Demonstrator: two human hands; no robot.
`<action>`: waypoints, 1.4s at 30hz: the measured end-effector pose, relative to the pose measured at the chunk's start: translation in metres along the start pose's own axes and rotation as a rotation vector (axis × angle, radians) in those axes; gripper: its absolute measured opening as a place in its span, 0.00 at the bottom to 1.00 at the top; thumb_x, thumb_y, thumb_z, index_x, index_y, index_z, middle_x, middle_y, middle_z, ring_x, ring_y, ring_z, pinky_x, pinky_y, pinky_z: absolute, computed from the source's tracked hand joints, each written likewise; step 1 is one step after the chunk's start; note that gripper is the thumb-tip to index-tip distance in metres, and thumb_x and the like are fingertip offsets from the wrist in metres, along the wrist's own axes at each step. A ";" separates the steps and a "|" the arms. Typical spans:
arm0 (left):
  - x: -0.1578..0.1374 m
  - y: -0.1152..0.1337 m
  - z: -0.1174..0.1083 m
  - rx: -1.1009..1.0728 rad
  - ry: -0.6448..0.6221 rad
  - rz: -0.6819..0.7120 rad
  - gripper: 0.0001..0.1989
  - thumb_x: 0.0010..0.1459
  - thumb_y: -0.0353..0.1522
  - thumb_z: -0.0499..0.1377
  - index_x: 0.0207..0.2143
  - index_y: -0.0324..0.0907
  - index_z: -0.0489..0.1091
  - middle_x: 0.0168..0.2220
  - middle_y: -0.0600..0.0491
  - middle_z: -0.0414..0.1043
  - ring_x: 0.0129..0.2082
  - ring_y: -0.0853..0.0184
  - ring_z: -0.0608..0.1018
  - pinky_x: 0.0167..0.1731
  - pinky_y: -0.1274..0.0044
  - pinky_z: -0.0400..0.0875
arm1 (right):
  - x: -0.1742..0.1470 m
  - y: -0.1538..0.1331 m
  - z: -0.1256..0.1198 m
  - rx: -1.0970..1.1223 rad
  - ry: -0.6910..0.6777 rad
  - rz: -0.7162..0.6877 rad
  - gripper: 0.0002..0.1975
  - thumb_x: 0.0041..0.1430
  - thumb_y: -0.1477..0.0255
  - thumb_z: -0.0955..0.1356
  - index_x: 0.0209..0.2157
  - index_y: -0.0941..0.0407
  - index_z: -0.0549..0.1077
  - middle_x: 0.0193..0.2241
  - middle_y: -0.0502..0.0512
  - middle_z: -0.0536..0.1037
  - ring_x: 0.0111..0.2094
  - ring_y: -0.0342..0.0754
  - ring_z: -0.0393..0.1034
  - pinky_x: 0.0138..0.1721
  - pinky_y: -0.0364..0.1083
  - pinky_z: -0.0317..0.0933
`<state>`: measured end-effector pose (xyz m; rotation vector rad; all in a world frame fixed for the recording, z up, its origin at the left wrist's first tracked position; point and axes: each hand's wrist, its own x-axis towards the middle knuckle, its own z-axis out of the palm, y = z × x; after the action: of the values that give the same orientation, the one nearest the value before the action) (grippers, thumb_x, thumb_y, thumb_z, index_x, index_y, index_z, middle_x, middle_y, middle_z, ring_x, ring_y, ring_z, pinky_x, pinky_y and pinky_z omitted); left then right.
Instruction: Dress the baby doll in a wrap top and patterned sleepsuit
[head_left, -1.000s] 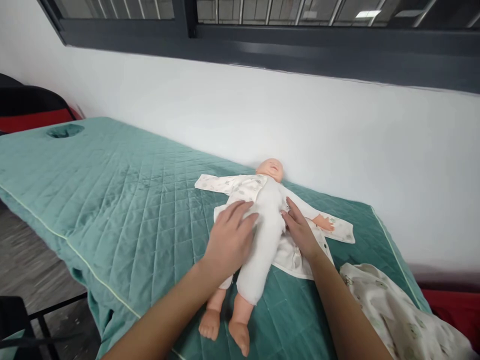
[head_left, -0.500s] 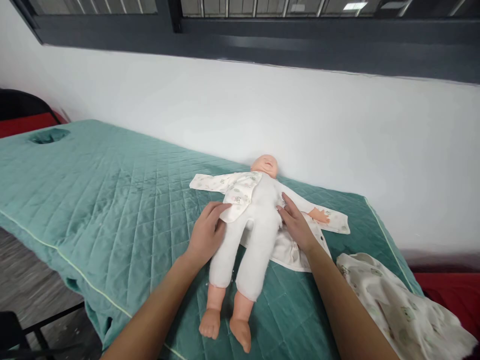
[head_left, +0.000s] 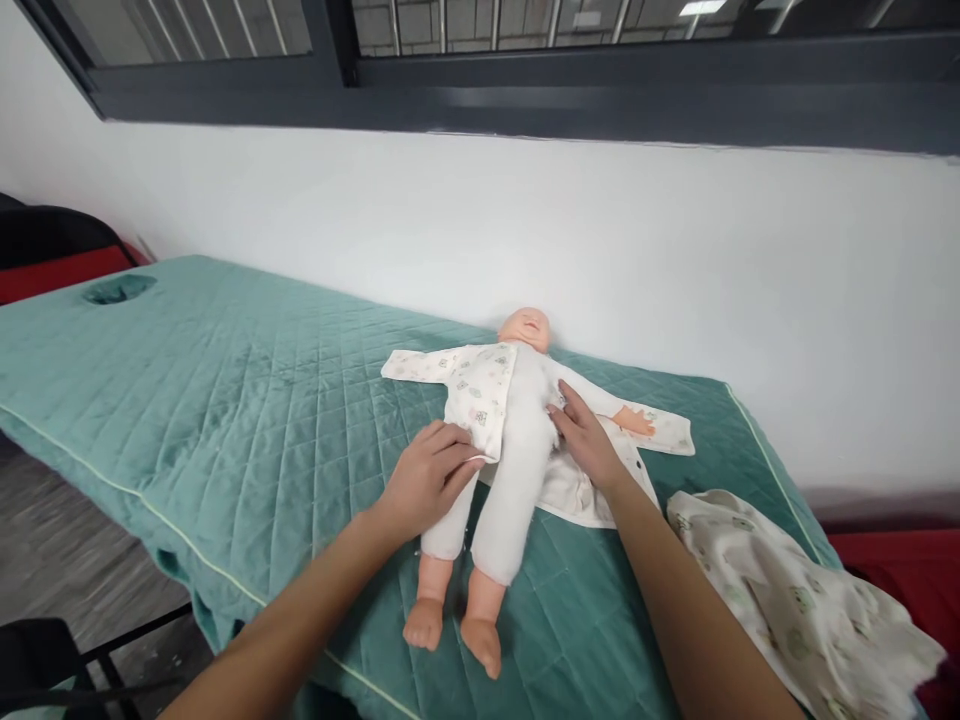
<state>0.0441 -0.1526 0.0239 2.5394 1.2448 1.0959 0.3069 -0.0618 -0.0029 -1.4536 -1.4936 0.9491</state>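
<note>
On its back lies a baby doll (head_left: 527,420) with a white cloth body and bare feet. A white printed baby shirt (head_left: 480,390) has one front panel spread over the left part of its torso; the other panel lies beside the body on the right. At the lower hem of the covering panel, my left hand (head_left: 431,475) is closed with the fabric edge between thumb and fingers. My right hand (head_left: 589,437) rests at the doll's other side, fingers apart and touching the body. Past it, the doll's hand (head_left: 636,421) lies on the sleeve.
A green quilted cover (head_left: 285,430) is spread over the bed, with a round hole (head_left: 120,289) at the far left. A crumpled printed cloth (head_left: 787,600) lies at the right edge. The white wall (head_left: 675,260) rises behind the doll. A black chair (head_left: 45,660) stands at the lower left.
My left hand has closed on the shirt's hem and drawn the front panel down and flatter over the doll's torso. The right hand stays at the doll's side.
</note>
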 end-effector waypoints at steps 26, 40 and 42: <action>0.149 0.025 0.035 0.317 -0.300 -0.226 0.23 0.68 0.39 0.49 0.60 0.35 0.62 0.64 0.39 0.63 0.65 0.54 0.64 0.63 0.63 0.58 | -0.013 -0.011 -0.088 -0.805 0.040 0.404 0.21 0.63 0.61 0.60 0.43 0.58 0.79 0.48 0.67 0.79 0.51 0.62 0.72 0.47 0.53 0.63; 0.228 0.103 0.161 0.299 -0.775 0.047 0.17 0.61 0.27 0.53 0.51 0.38 0.71 0.52 0.41 0.73 0.52 0.52 0.74 0.48 0.62 0.70 | -0.013 0.008 -0.093 -0.778 0.049 0.308 0.20 0.61 0.67 0.63 0.49 0.62 0.77 0.46 0.71 0.80 0.47 0.62 0.76 0.36 0.47 0.60; 0.235 0.099 0.162 0.315 -0.833 0.066 0.16 0.57 0.28 0.58 0.49 0.39 0.72 0.50 0.41 0.75 0.47 0.52 0.76 0.44 0.64 0.71 | -0.011 0.013 -0.095 -0.738 0.063 0.289 0.19 0.60 0.66 0.64 0.47 0.60 0.77 0.45 0.70 0.80 0.46 0.61 0.76 0.34 0.46 0.58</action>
<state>0.3080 -0.0148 0.0747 2.7620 1.1282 -0.2158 0.3994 -0.0751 0.0199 -2.2462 -1.7044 0.5062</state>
